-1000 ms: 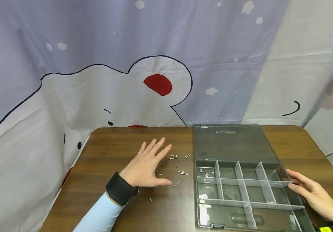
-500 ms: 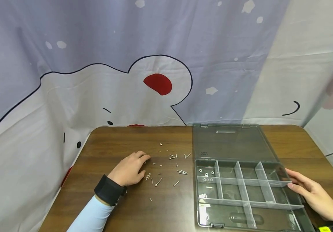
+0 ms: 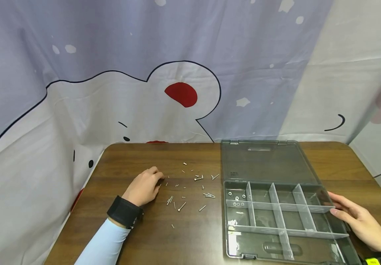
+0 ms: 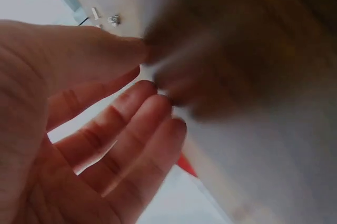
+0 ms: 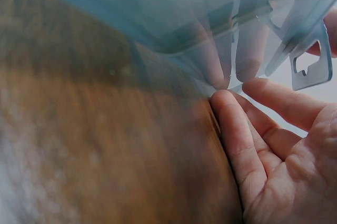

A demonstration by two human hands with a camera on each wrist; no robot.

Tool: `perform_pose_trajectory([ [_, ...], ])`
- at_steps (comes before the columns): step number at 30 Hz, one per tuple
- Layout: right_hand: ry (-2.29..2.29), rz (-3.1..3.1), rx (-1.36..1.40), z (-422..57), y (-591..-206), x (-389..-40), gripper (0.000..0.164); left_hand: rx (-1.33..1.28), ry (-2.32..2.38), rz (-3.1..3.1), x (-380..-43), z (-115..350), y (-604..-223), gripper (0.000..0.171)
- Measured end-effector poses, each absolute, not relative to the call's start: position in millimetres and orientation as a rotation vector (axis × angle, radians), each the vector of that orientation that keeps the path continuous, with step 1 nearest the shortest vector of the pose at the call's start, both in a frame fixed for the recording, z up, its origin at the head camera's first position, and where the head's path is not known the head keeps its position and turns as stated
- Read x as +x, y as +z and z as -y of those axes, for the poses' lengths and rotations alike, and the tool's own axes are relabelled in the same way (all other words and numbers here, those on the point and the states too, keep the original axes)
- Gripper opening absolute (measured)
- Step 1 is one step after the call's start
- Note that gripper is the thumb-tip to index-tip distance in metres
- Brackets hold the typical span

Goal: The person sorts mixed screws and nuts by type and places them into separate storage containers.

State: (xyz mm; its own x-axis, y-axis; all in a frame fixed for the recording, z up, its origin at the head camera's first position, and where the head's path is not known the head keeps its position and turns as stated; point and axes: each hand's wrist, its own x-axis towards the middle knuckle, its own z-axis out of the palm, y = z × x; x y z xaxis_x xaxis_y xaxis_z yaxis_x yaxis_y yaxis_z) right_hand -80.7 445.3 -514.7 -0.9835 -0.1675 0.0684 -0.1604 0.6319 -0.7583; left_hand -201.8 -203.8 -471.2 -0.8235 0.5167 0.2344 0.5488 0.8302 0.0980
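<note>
My left hand (image 3: 144,187), with a black wristband, is low over the left part of the table, just left of the scattered screws. Its fingers are loosely bent, and no object shows between thumb and fingers in the left wrist view. Short screws and pins lie nearby, among them a long screw (image 3: 182,207) and a cluster of screws (image 3: 209,195). On the right lies a clear grey compartment box (image 3: 265,207), its lid (image 3: 266,162) folded back flat. My right hand (image 3: 359,222) holds the box's right side, thumb at the rim and fingertips against the outer wall.
Several small nuts (image 3: 237,198) sit in the box's back-left compartments. White dividers (image 3: 278,207) split the box. The brown wooden table (image 3: 164,243) ends at a patterned curtain (image 3: 127,106) behind.
Between one second and half a second ago, my left hand drew back left and lower, uncovering screws, its spread fingers bending. It has since shifted slightly further left. The right hand and box stay put.
</note>
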Motion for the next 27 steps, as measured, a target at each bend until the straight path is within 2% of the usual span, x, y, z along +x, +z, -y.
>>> perform_pose_trajectory([
  [4, -1.323, -2.835, -0.307, -445.5, -514.9, -80.2, 0.054, -0.827, -0.264, 2.832, -203.3, 205.4, -472.3, 0.02],
  [13, -1.315, -2.846, -0.271, -444.2, -515.1, -80.2, 0.053, -0.815, -0.277, 2.847, -200.7, 198.6, -468.8, 0.014],
  [27, -1.317, -2.823, -0.305, -446.1, -515.9, -80.7, 0.053, -0.734, -0.226, 2.897, -204.4, 198.6, -476.4, 0.024],
])
